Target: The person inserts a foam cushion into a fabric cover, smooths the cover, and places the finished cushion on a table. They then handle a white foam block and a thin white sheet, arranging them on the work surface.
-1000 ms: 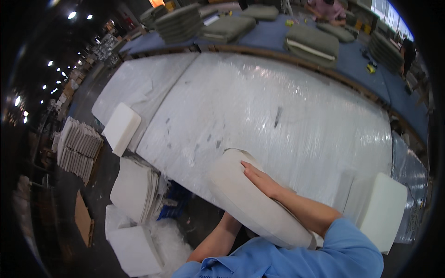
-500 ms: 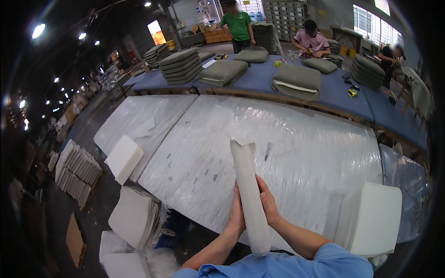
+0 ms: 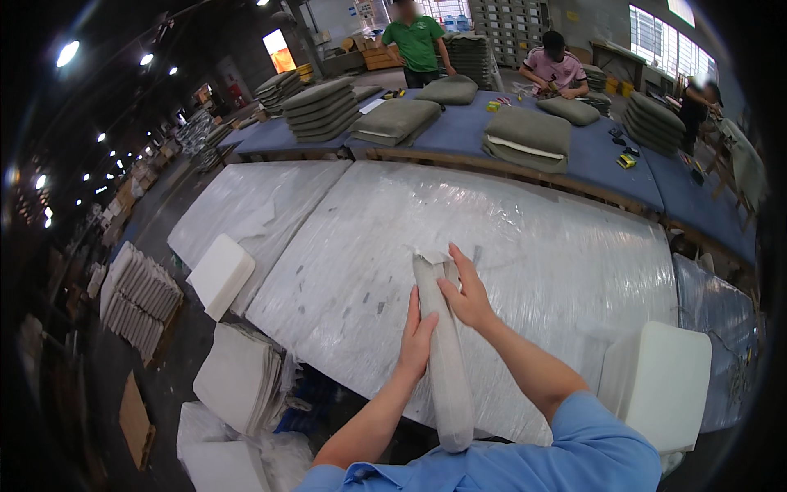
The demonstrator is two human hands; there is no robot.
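Note:
A cushion (image 3: 449, 369) in a light grey fabric cover stands on edge in front of me, its near end against my blue shirt. Its far end shows a loose fabric flap (image 3: 433, 256), where the cover seems to gape. My left hand (image 3: 418, 334) presses along the left side, thumb on the upper edge. Farther up, by the flap, my right hand (image 3: 467, 293) holds the right side with fingers extended along it. Both hands clamp the cushion between them. Beneath lies a broad table wrapped in clear plastic film (image 3: 344, 254).
White foam pads (image 3: 660, 385) stand at the right, with another foam pad (image 3: 221, 275) at the left edge. Stacked pale covers (image 3: 234, 381) lie lower left. Beyond, a blue table (image 3: 459, 148) carries grey-green cushions (image 3: 525, 139); several people work around it.
Both hands have slid up the cushion toward its far end, the right one farther, reaching the flap. The cushion's far end has dipped slightly and the flap has shifted.

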